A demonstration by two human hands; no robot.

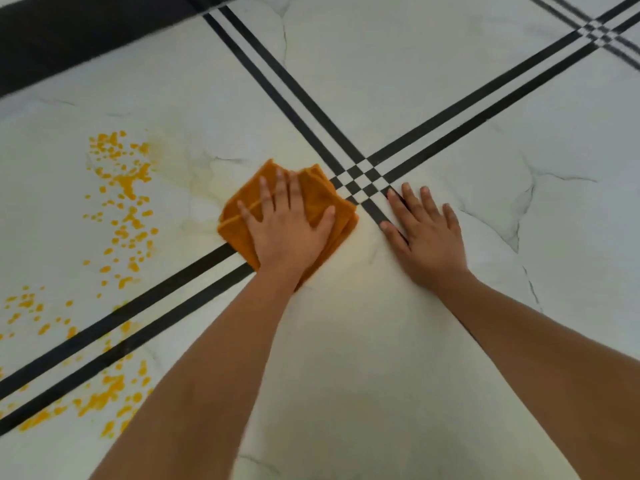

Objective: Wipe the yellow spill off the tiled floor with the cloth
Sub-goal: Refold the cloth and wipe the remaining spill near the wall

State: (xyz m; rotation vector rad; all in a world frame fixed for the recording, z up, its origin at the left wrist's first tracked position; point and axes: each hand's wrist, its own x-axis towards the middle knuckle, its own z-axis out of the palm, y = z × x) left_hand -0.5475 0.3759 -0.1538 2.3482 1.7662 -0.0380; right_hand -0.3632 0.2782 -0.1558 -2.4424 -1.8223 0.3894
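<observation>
- Left hand (pixel 287 225), fingers spread, presses the cloth (pixel 313 194); spill (pixel 124 188) well left of it may only smear.
- Right hand (pixel 426 233), spread flat on the floor (pixel 415 98), could slip.

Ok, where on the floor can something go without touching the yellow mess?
The white tile right of the right hand is bare, and so is the tile beyond the checkered stripe crossing. The patch between the forearms has no drops either. Crowded on the left: yellow spill drops, and the left hand pressing the cloth.
</observation>
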